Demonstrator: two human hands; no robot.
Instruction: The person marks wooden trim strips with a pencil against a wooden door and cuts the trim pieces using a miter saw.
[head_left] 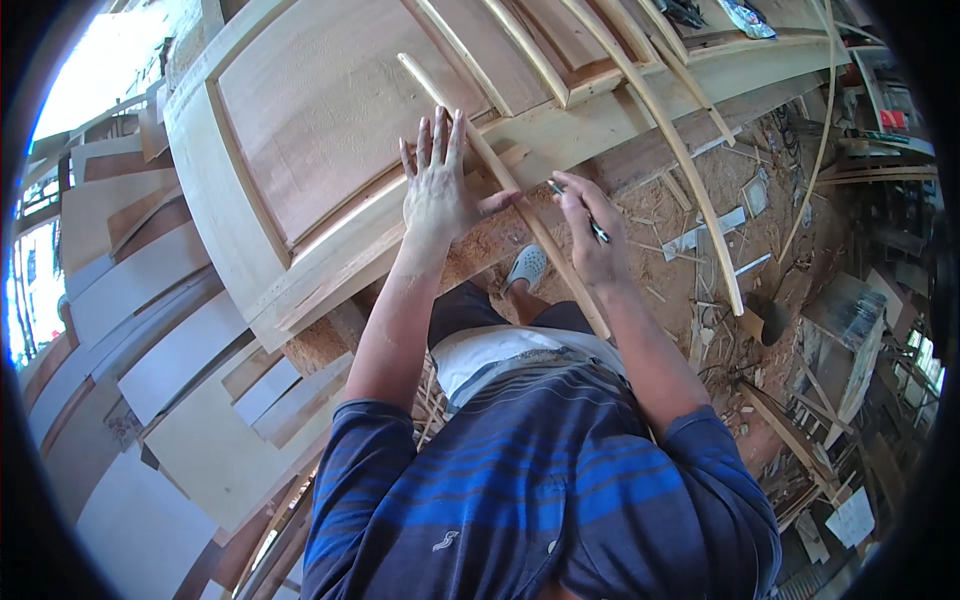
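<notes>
My left hand (pixel 440 190) lies flat with its fingers spread at the near edge of a large framed wooden panel (pixel 310 110). Its thumb reaches across a narrow wooden strip (pixel 550 245), which runs slantwise from the panel toward my lap and overhangs the edge. Just right of that strip is my right hand (pixel 597 240), its fingers closed round a slim dark pencil (pixel 598 229). The pencil's upper end shows by the index finger, near the strip; whether it touches the wood I cannot tell.
More thin strips (pixel 690 165) lie over the panel's right part, some jutting past its edge. Stacked boards (pixel 190 365) fill the left side. Offcuts and sawdust cover the floor (pixel 660 270) at right. A plastic bag (pixel 748 20) rests at the far right.
</notes>
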